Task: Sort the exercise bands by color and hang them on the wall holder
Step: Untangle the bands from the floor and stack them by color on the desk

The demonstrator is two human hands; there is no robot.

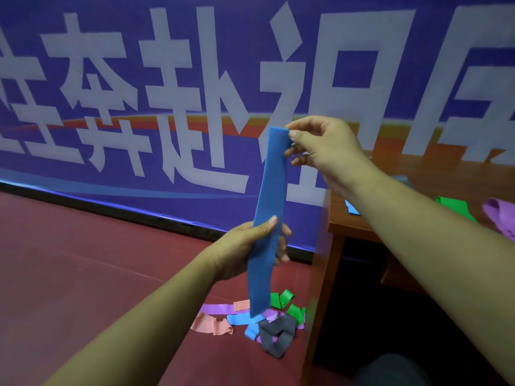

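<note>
Blue band [269, 224] hangs near vertical in mid-air, long axis running top to bottom w/ a slight lean: top end up and to the right, bottom end down and a bit left. Right hand [326, 151] pinches the top edge between thumb and forefinger, other fingers curled loosely behind. Left hand [248, 249] grasps the band around its middle, thumb across the front face, fingers wrapped behind. Lower end dangles free above the floor pile, not clearly touching it.

Floor pile [262, 321] sits on the dark red floor [83, 274], just beside the bench leg: grey band [277, 335] crumpled at front, a light blue band [239, 320] under it, pink band [211, 325] to the left, purple strip [217, 308] lying roughly horizontal behind, green bands [281, 299] bunched at the back right.

Bench [359, 227], brown wood, stands at right. On it: green band [454, 206], purple band [498, 215] near the right edge of view, and a bit of light blue [351, 208] mostly hidden by the right forearm.

Behind everything, a blue banner [139, 107] w/ large white characters covers the wall. Wall holder not seen in view.
</note>
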